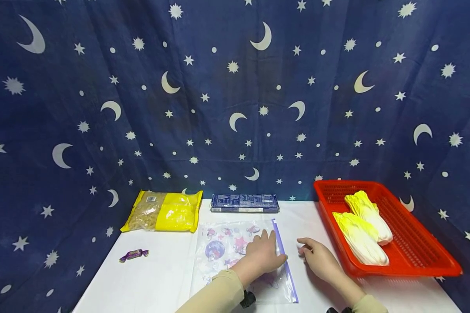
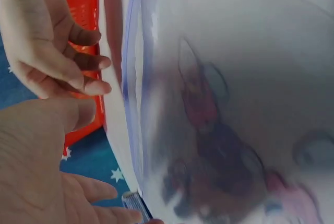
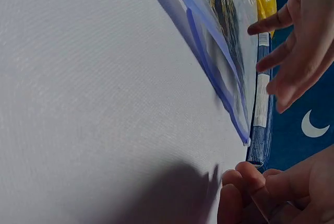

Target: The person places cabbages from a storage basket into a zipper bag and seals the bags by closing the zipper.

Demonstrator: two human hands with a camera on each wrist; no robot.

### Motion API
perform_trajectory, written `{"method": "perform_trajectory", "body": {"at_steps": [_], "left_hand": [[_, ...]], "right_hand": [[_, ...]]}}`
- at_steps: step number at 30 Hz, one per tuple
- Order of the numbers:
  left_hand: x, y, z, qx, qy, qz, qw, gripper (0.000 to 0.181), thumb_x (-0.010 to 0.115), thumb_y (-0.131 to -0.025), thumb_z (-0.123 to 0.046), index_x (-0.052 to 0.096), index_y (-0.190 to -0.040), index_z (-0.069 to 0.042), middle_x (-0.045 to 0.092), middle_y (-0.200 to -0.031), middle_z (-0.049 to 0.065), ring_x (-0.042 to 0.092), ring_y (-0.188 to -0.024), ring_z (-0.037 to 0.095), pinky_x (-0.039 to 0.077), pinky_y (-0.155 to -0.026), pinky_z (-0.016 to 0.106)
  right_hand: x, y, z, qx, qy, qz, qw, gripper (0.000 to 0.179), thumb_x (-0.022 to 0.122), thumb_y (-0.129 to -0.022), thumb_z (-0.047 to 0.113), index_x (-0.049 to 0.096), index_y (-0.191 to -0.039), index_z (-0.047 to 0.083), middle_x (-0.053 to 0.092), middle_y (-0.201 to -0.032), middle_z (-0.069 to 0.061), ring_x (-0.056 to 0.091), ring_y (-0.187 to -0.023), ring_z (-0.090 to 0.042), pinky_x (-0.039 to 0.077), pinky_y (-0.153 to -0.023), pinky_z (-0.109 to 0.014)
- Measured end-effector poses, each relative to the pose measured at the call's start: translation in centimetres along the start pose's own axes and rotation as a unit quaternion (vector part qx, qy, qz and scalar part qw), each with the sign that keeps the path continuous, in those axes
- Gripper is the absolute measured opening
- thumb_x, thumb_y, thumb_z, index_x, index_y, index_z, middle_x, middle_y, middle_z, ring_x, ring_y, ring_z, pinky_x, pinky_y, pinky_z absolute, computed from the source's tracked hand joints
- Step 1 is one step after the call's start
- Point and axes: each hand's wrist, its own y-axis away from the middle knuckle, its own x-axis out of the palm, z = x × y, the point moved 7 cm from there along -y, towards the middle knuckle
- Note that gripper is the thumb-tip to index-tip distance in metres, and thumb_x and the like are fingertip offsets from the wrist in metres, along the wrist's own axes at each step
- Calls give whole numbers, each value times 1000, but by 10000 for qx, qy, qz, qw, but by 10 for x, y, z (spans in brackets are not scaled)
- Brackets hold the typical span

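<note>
A clear zip bag [image 1: 219, 278] printed with pink and purple figures lies flat on the white table, its purple zip edge [image 1: 291, 284] facing right. In the right wrist view the two purple strips [image 3: 211, 70] stand apart at the mouth. Over the bag, close to that edge, is my left hand [image 1: 261, 253], fingers spread and holding nothing; whether it touches the plastic I cannot tell. To the right of the zip edge hovers my right hand [image 1: 323, 261], its fingers loosely bent around nothing, with its shadow on the table below.
A red basket [image 1: 415, 271] at right holds two napa cabbages [image 1: 360, 243]. Behind the bag lies a dark blue packet [image 1: 244, 203]. A yellow pasta bag [image 1: 176, 213] is at the back left, with a purple wrapped candy [image 1: 134, 255] nearer. A star-patterned curtain [image 1: 219, 95] closes the back.
</note>
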Motion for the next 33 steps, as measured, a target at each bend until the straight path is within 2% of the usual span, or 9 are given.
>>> {"method": "perform_trajectory", "body": {"at_steps": [4, 7, 12, 16, 22, 27, 31, 33], "left_hand": [[9, -6, -10, -293, -509, 44, 9983, 89, 59, -88, -71, 48, -154, -13, 48, -154, 14, 50, -133, 32, 50, -100, 50], [15, -8, -16, -388, -711, -13, 9967, 91, 59, -86, -75, 48, -153, -14, 49, -152, 14, 50, -132, 31, 50, -100, 51], [18, -8, -20, -390, -779, -207, 9960, 93, 68, -80, -71, 51, -151, -13, 59, -138, 13, 56, -119, 29, 53, -89, 48], [21, -8, -18, -364, -736, -199, 9964, 91, 72, -80, -62, 48, -153, -14, 61, -132, 10, 56, -114, 28, 53, -87, 48], [17, -7, -8, -172, -17, -99, 9998, 88, 74, -81, -48, 44, -155, -10, 63, -131, 10, 56, -118, 31, 53, -89, 51], [13, -4, 1, 130, 626, -7, 9980, 88, 74, -81, -34, 39, -157, -7, 62, -137, 11, 56, -121, 33, 54, -91, 49], [10, -4, 8, 355, 997, -118, 9943, 90, 75, -78, -21, 37, -157, -1, 65, -134, 14, 61, -113, 36, 56, -89, 44], [9, -4, 12, 414, 1213, -176, 9916, 90, 75, -78, -17, 36, -156, 1, 68, -127, 16, 64, -107, 36, 57, -87, 41]], "right_hand": [[0, 0, -4, 52, -73, 18, 10000, 31, 53, -98, -1, 66, -126, -4, 66, -85, -1, 58, -72, -14, 49, -66, -29], [0, 1, -7, 31, -159, -11, 9999, 31, 53, -97, -2, 66, -125, -5, 66, -85, -1, 58, -72, -15, 48, -65, -28], [1, 3, -11, 62, -321, 48, 9995, 32, 52, -97, -2, 66, -125, -6, 66, -85, -2, 59, -72, -16, 48, -64, -26], [3, 3, -11, 115, -374, 93, 9992, 32, 52, -98, 0, 65, -127, -5, 66, -85, -1, 59, -73, -16, 48, -64, -27], [9, 2, -5, 44, -675, 141, 9976, 31, 54, -98, 0, 64, -127, -7, 65, -85, -3, 59, -73, -17, 48, -60, -26], [17, -2, -3, 85, -1021, 219, 9945, 32, 59, -97, 1, 63, -128, -8, 64, -84, -5, 59, -72, -19, 50, -54, -26], [20, -4, 2, 77, -1155, 238, 9930, 33, 59, -98, 2, 61, -129, -9, 64, -85, -6, 59, -72, -19, 50, -53, -27], [23, -6, 4, 85, -1317, 300, 9908, 35, 59, -98, 2, 60, -130, -10, 64, -86, -7, 59, -70, -20, 50, -51, -29]]}}
